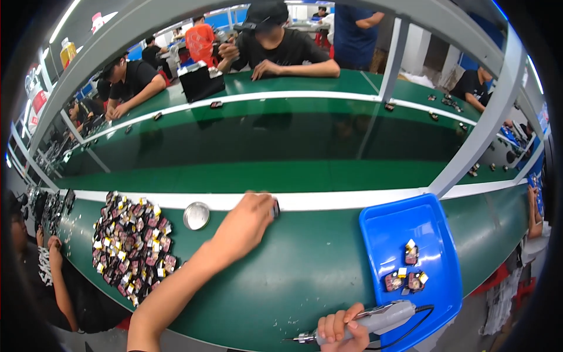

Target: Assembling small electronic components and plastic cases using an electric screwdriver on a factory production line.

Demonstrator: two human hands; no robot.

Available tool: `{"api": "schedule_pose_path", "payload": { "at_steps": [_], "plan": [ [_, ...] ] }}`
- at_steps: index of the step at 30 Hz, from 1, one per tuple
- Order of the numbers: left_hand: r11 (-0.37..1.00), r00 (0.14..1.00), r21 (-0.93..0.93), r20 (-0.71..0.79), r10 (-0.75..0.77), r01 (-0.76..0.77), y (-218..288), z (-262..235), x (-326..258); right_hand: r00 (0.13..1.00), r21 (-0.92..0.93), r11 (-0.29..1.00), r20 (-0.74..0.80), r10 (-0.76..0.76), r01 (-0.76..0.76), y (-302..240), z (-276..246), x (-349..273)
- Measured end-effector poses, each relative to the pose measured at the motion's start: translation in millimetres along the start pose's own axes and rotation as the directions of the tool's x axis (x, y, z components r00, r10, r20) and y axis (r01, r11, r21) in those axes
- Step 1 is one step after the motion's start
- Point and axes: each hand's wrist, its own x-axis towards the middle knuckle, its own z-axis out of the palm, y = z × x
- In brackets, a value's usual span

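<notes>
My left hand (245,220) reaches across the green bench to the white rail, its fingers closed on a small dark part (275,208) that is mostly hidden. In my right hand (343,330), low in the view, lies a grey corded rotary tool (384,317). Its metal chuck and thin bit point left over the bench. To the left of my left arm is a heap of small black-and-pink assemblies (132,243) with yellow and white tabs. A blue tray (370,234) on the right holds three similar assemblies (411,254).
A round metal tin (196,216) sits between the heap and my left hand. Pale shavings lie near the tool's bit. Beyond the white rail (328,201) runs a green conveyor belt (264,173). Grey frame posts (487,123) rise at the right. Other people work opposite and on both sides.
</notes>
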Motion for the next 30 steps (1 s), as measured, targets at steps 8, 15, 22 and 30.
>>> {"api": "schedule_pose_path", "payload": {
  "at_steps": [8, 15, 22, 30],
  "plan": [
    [0.997, 0.983, -0.046, 0.176, -0.053, 0.062, 72, -44, -175, 1.000, -0.099, 0.995, 0.013, -0.013, 0.014, 14, 2, -1],
    [0.990, 0.996, -0.111, 0.034, -0.080, 0.083, 86, -35, -201, 0.950, -0.188, 0.941, 0.084, 0.302, -0.282, 60, 29, -31],
    [0.980, 0.991, 0.152, -0.004, 0.133, -0.130, 96, -29, -204, 0.918, -0.232, 0.888, -0.083, 0.388, -0.397, 92, 39, -67],
    [0.970, 0.987, 0.183, 0.037, 0.154, -0.158, 104, -27, -211, 0.914, -0.307, 0.862, -0.179, 0.365, -0.404, 91, 40, -66]
  ]
}}
